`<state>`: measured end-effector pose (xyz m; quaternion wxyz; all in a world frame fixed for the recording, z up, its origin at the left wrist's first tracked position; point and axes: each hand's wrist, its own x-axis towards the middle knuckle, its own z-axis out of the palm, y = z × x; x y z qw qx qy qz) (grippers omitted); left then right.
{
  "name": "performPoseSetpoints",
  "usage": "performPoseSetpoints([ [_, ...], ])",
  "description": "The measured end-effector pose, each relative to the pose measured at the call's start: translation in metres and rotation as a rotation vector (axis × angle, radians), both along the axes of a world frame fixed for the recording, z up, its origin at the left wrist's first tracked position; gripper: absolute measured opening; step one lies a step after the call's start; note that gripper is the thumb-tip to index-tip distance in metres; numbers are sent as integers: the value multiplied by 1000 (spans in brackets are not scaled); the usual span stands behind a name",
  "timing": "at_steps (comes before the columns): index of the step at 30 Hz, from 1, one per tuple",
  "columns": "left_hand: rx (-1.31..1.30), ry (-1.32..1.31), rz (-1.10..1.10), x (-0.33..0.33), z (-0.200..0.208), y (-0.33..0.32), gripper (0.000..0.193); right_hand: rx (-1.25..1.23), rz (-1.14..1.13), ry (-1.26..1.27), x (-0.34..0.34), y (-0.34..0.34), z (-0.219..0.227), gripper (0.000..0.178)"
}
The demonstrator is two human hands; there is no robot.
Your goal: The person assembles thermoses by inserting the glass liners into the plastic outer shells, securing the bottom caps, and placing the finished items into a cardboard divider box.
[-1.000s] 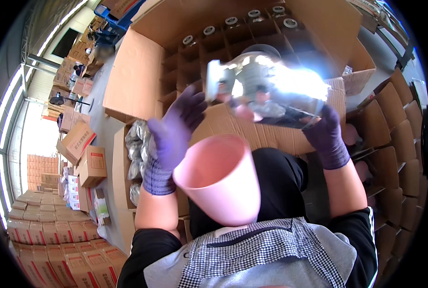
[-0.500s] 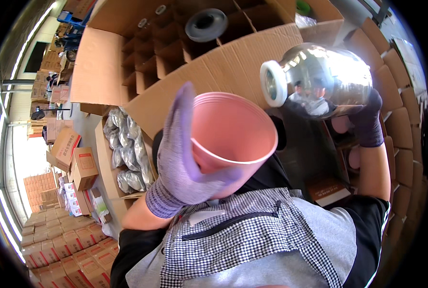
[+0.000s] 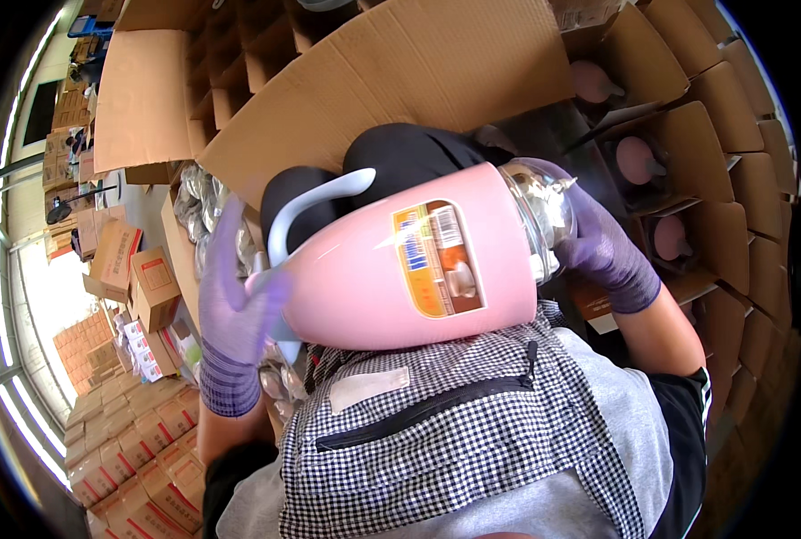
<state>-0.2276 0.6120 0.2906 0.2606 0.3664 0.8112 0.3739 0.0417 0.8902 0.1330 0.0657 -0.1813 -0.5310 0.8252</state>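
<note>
A pink vacuum jug shell (image 3: 373,269) with a pale blue-grey handle (image 3: 319,202) lies sideways across my lap, a printed label on its side. My left hand (image 3: 238,305), in a purple knit glove and partly blurred, holds its narrow top end, with some fingers stretched upward. At the wide bottom end my gloved right hand (image 3: 602,238) grips a silvery glass liner (image 3: 541,207). Most of the liner is hidden inside the shell; only its shiny end shows.
In front stands a cardboard carton (image 3: 400,72) with dividers. To the right, several open boxes hold pink jugs (image 3: 636,160). Plastic-wrapped silvery pieces (image 3: 198,202) fill a box on the left. Stacked cartons (image 3: 140,431) stand farther left.
The shell has turned from its open end facing me to lying sideways, open end right. The liner in my right hand has come down and left into that end.
</note>
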Motion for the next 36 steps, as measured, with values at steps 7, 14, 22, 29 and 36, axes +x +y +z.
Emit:
performPoseSetpoints([
  [7, -266, -94, 214, 27, -39, -80, 87, 330, -19, 36, -15, -28, 9, 122],
  [14, 90, -117, 136, 58, -6, -42, 116, -88, 33, 138, 37, -31, -63, 75],
  [22, 197, 3, 47, 56, 13, 3, 77, 76, -153, -82, 69, -45, -73, 69],
  [29, 215, 286, -68, 38, -19, -10, 44, 290, -243, -134, 51, -61, -23, 55],
  [36, 474, -1068, 395, 47, -106, -44, 43, 1280, 94, 121, -28, -15, 152, 99],
])
